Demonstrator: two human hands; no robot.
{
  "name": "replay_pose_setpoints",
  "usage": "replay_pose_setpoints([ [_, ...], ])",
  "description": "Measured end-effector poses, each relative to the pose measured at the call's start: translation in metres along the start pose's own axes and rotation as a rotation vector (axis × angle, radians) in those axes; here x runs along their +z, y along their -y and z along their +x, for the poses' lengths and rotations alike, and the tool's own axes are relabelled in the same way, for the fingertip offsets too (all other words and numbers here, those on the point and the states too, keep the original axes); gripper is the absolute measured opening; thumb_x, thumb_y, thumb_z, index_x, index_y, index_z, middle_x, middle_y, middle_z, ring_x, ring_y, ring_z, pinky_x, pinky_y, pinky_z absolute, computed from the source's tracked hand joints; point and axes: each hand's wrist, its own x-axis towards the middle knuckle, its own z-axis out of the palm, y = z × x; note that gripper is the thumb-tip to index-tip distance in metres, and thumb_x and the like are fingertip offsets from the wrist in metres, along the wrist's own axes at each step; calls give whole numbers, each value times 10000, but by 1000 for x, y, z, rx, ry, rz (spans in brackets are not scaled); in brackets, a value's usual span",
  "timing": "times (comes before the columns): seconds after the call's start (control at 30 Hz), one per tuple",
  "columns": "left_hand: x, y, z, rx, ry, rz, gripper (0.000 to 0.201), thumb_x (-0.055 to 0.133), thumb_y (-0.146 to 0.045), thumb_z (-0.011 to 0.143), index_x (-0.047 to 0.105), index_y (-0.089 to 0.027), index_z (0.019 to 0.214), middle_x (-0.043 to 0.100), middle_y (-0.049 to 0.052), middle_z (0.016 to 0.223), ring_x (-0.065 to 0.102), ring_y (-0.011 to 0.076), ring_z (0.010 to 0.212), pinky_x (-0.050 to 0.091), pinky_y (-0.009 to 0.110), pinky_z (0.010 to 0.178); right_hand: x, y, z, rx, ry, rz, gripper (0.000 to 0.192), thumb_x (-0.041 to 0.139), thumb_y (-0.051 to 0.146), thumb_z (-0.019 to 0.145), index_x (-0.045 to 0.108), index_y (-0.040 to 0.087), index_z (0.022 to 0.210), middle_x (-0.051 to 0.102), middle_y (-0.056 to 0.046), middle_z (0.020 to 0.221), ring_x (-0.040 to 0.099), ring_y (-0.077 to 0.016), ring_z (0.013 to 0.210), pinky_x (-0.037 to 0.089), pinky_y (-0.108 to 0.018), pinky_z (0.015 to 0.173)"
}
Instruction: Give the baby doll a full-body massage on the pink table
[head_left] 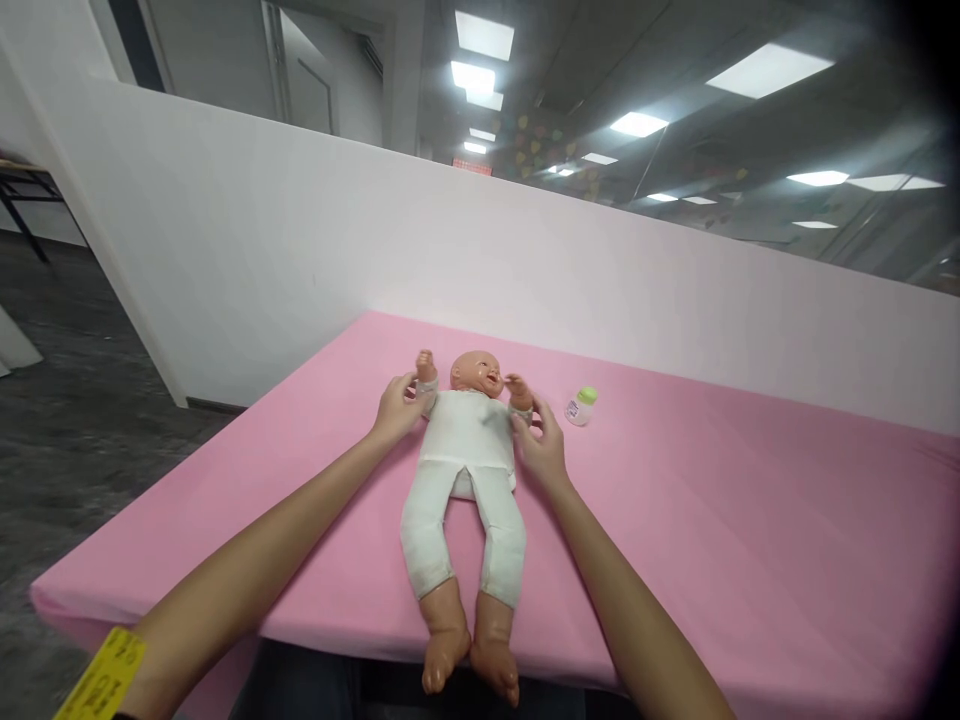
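A baby doll [466, 470] in a white suit lies on its back on the pink-covered table [675, 520], head away from me, bare feet over the near edge. My left hand [396, 408] rests against the doll's raised arm and shoulder on the left side. My right hand [540, 445] touches the doll's other arm and the side of its chest. Whether either hand actually grips the doll is unclear. A small baby bottle [580, 406] with a green cap stands on the table just right of the doll's head, a short way beyond my right hand.
A white partition wall [300, 260] runs along the far edge of the table. Dark floor [67, 400] lies to the left. A yellow tag [105, 675] is on my left forearm. Ceiling lights show above the partition.
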Motion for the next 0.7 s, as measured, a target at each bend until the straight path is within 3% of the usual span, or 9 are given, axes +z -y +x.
replay_pose_setpoints([
  [0.17,-8,14,12,-398,-89,-272,328,712,-411,818,607,-193,1040,681,89,1006,639,207,788,460,293,618,-11,-19,14,378,-323,394,596,703,492,834,594,223,1354,678,-99,1265,661,-231,1089,560,-355,888],
  [0.23,-10,18,14,-448,-94,-299,316,711,-412,813,592,-186,1000,686,93,970,636,200,749,434,290,594,-14,-26,17,493,-376,514,672,701,467,809,537,272,1430,654,-79,1307,672,-213,1072,570,-335,855],
  [0.33,-11,17,14,-447,-90,-298,308,713,-413,805,589,-187,973,689,96,961,639,205,759,426,291,591,-14,-29,16,548,-375,578,741,681,455,800,473,334,1501,631,-60,1343,672,-200,1069,575,-322,827],
  [0.5,-6,4,8,-291,-71,-187,297,672,-423,850,624,-196,1036,678,90,1044,638,226,866,476,309,662,-6,-12,10,440,-338,476,645,719,500,804,584,248,1382,670,-86,1261,654,-231,1102,565,-334,853],
  [0.7,5,-8,-7,181,60,133,277,622,-368,923,688,-205,1138,593,87,1053,582,258,988,488,376,854,5,9,-3,30,-75,18,457,681,410,912,644,237,1334,695,-96,1248,620,-264,1128,516,-397,928],
])
